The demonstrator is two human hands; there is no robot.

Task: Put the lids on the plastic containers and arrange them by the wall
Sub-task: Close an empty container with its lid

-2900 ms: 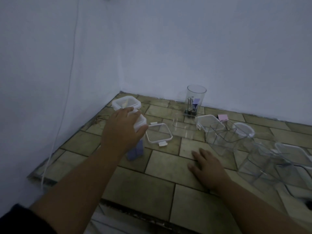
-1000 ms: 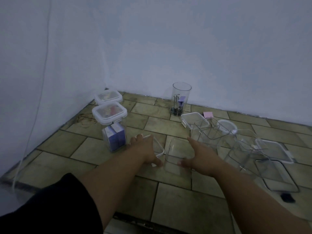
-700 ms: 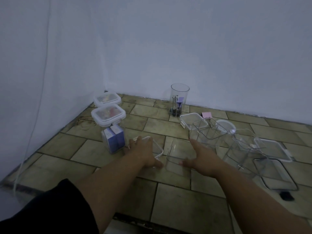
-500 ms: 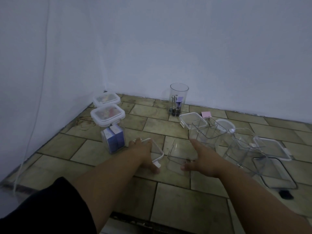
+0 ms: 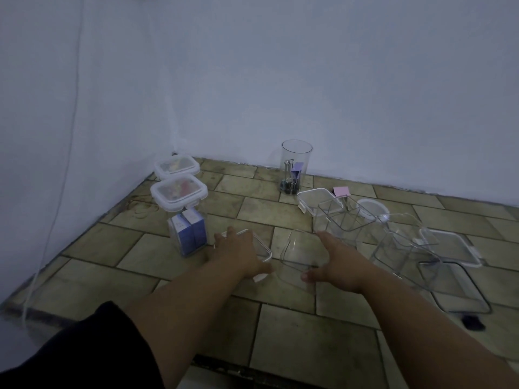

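Observation:
A loose white-rimmed square lid lies on the tiled floor with my left hand over it, fingers curled round its edges. Just to its right stands an empty clear square container. My right hand grips that container's right side, thumb at the front. Two lidded containers stand by the left wall: a tall one holding blue boxes, and a second one behind it in the corner.
A tall round cup with clips stands at the back wall. Right of my hands lie open clear containers, loose lids, a round white lid and a small black object. A cable hangs on the left wall.
My left hand released the tall lidded container, which now stands by the left wall. Both hands came to the loose lid and the empty container, and the lid's near edge shifted slightly.

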